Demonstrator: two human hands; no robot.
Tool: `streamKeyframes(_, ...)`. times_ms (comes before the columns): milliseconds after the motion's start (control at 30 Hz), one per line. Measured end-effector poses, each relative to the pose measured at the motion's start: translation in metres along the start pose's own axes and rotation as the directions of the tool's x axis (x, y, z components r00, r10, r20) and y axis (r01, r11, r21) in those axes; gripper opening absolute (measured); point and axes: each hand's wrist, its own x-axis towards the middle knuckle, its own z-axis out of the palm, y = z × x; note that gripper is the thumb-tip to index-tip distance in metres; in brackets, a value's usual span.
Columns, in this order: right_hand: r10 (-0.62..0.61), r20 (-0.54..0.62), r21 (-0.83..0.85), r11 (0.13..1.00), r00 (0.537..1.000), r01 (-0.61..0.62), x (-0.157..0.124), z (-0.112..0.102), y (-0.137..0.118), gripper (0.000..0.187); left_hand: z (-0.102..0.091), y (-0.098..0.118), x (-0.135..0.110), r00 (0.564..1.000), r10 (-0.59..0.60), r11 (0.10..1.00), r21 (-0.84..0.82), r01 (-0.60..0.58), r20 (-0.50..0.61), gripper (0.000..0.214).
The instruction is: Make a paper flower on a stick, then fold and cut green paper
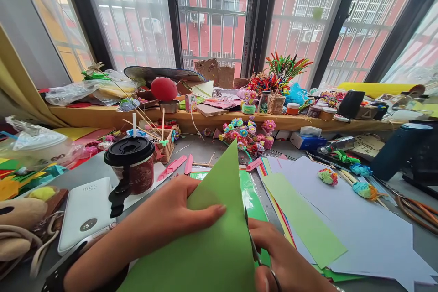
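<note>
A light green sheet of paper (219, 242) rises to a point in front of me. My left hand (188, 207) pinches it, thumb on the near face and fingers mostly hidden behind. Against the sheet's right edge are scissors (255, 246), with my right hand (277, 251) closed around their handles. How far the blades are apart is hard to see. A light green paper strip (304, 219) lies to the right on white sheets (372, 237). Beneath my hands is a green glossy packet (251, 194).
At left stand a lidded paper cup (135, 178) and a white power bank (84, 210). Crumpled paper flowers (328, 176) and a dark bottle (398, 150) are at right. Small craft flowers (239, 132) and a red balloon (164, 89) sit farther back, below barred windows.
</note>
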Motion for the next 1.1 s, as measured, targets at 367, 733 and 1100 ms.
streamKeyframes(367, 0.039, -0.011, -0.002, 0.999, 0.999, -0.039, -0.001, 0.001, 0.003, 0.071, 0.001, -0.004, 0.003, 1.0, -0.019, 0.998, -0.057, 0.019, 0.002, 0.022)
streamKeyframes(733, 0.052, -0.003, 0.024, 0.998, 0.999, -0.052, 0.0, 0.004, 0.015, 0.072, 0.002, -0.011, 0.006, 0.999, 0.03, 0.999, -0.041, -0.029, 0.014, 0.032)
streamKeyframes(1100, 0.046, -0.01, 0.045, 0.998, 0.999, -0.046, -0.002, 0.005, 0.017, 0.072, 0.004, -0.014, 0.005, 0.999, 0.037, 0.998, -0.041, -0.038, -0.008, 0.031)
